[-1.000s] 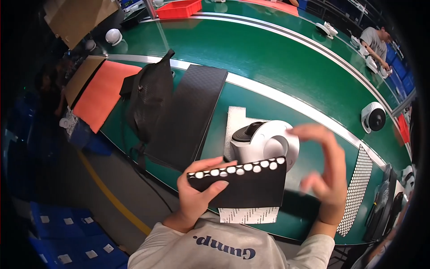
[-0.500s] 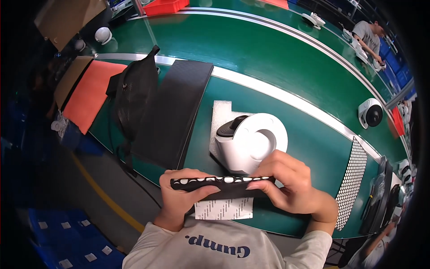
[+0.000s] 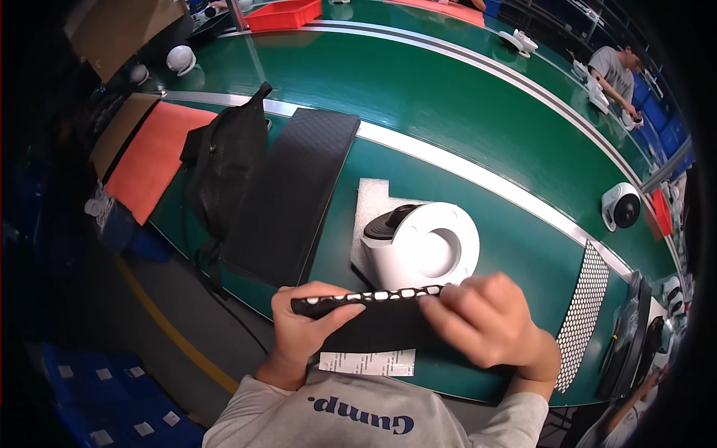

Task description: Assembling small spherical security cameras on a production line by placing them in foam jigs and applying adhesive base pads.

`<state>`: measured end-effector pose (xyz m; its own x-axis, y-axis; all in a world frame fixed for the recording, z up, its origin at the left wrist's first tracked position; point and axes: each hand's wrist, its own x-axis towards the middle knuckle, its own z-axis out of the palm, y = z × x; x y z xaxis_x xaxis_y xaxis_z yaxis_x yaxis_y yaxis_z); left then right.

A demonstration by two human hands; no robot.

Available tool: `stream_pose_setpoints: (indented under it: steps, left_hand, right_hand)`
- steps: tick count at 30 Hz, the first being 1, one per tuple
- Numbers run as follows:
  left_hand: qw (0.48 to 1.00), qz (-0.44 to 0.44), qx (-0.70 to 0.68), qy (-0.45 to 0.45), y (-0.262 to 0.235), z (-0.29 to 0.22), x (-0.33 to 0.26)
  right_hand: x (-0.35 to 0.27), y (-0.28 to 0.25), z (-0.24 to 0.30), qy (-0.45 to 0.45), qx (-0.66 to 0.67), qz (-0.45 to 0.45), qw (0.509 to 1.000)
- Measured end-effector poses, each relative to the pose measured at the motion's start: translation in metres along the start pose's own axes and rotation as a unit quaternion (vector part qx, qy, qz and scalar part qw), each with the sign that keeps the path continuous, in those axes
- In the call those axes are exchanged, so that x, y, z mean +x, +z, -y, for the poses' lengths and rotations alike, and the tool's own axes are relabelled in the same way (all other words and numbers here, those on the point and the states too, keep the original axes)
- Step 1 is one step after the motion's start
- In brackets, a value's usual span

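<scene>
A black sheet dotted with white round pads (image 3: 373, 328) is held up in front of me, bent so that a row of white dots runs along its upper edge. Its left end is gripped in my left hand (image 3: 306, 322), thumb on the near side and fingers behind. At the right end is my right hand (image 3: 485, 321), curled and blurred by motion, its thumb and fingers pinched at the edge. Just beyond the sheet stands a white device with a round, hollowed base (image 3: 467, 231), beside a pale foam block (image 3: 371, 196). Printed white paper (image 3: 366, 364) lies below the sheet.
A second dotted sheet (image 3: 582, 321) lies to the right. On the left are a black folder-like slab (image 3: 299, 187), a black bag (image 3: 228, 160) and an orange sheet (image 3: 153, 157). Another white device (image 3: 620, 207) stands at the far right. A co-worker (image 3: 616, 75) sits beyond the green belt.
My right hand has shifted slightly and its fingers have curled more at the sheet's right end. The sheet has tilted, its right side higher, and more of its black face shows.
</scene>
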<state>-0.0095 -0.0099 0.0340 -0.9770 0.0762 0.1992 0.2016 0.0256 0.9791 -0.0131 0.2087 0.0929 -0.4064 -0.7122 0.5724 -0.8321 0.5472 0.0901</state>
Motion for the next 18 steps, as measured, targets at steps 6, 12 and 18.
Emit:
stream_pose_setpoints:
  steps: [6,12,18]
  left_hand:
    - [0.984,0.080,-0.158,0.004,-0.006,0.025,0.014]
    - [0.971,0.150,-0.065,0.173,0.005,0.033,0.026]
    - [0.964,0.177,-0.063,0.190,0.004,0.040,0.025]
  right_hand:
    - [0.009,0.004,-0.021,0.029,0.289,-0.035,0.956]
    - [0.025,0.035,-0.043,0.324,0.521,-0.105,0.783]
    - [0.026,0.034,-0.042,0.313,0.491,-0.055,0.811]
